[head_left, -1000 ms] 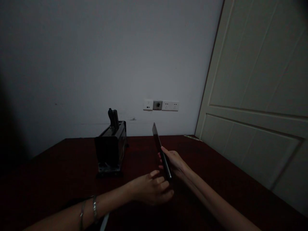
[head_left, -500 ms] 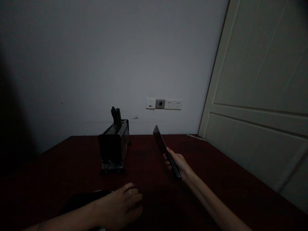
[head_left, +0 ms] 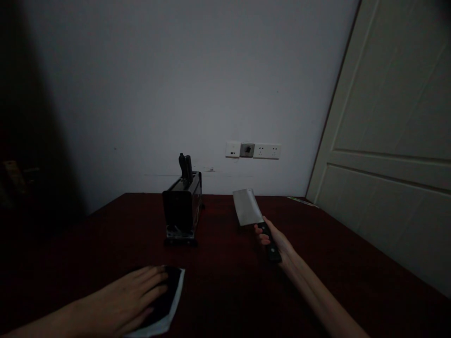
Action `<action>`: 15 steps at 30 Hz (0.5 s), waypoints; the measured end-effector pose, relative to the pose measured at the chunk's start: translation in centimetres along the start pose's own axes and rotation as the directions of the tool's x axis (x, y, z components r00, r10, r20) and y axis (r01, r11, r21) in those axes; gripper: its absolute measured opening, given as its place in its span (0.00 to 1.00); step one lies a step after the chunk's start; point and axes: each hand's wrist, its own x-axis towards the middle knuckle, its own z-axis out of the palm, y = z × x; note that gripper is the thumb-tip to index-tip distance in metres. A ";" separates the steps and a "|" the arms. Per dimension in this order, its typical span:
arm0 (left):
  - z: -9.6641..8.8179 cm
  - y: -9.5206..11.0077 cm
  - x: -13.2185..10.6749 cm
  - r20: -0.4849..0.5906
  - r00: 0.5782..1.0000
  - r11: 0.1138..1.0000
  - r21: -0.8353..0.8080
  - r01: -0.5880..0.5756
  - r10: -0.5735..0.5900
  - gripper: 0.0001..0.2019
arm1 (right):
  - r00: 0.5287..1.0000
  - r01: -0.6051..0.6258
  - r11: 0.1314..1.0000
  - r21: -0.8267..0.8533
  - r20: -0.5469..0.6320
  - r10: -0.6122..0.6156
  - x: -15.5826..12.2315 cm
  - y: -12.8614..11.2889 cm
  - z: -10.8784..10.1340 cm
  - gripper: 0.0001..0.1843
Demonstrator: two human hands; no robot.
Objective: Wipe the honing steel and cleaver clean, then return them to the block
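My right hand [head_left: 271,237] is closed around the black riveted handle of a cleaver [head_left: 246,206], whose broad pale blade points up and away, its flat side showing, above the table. At the lower left, my left hand [head_left: 130,298] lies with its fingers stretched over a dark cloth-like piece with a light border [head_left: 175,300]; part of that piece is hidden under the hand. Beyond the left hand stands a black knife block [head_left: 181,211] with a couple of black handles [head_left: 185,166] sticking up out of its top.
The dark red table [head_left: 218,253] reaches back to a pale wall [head_left: 169,84] with a row of sockets [head_left: 253,150]. A cream panelled door [head_left: 387,117] borders the right side. Near the table's back right corner lies a thin strip [head_left: 302,202].
The cleaver has turned from nearly edge-on to showing its flat blade. My left hand has moved left and its fingers have straightened over the cloth-like piece. The view has shifted left.
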 end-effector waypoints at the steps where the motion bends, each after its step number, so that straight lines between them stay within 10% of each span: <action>1: -0.4 -0.2 -0.3 0.033 0.999 0.999 -0.038 -0.001 0.002 0.25 | 1.000 -0.013 0.999 0.030 0.003 0.013 -0.1 0.0 0.0 0.20; 15: 1.3 0.3 -1.3 0.198 0.974 0.962 -0.228 0.153 -0.108 0.32 | 0.989 -0.114 0.955 0.273 0.120 0.083 -0.5 0.5 -2.4 0.15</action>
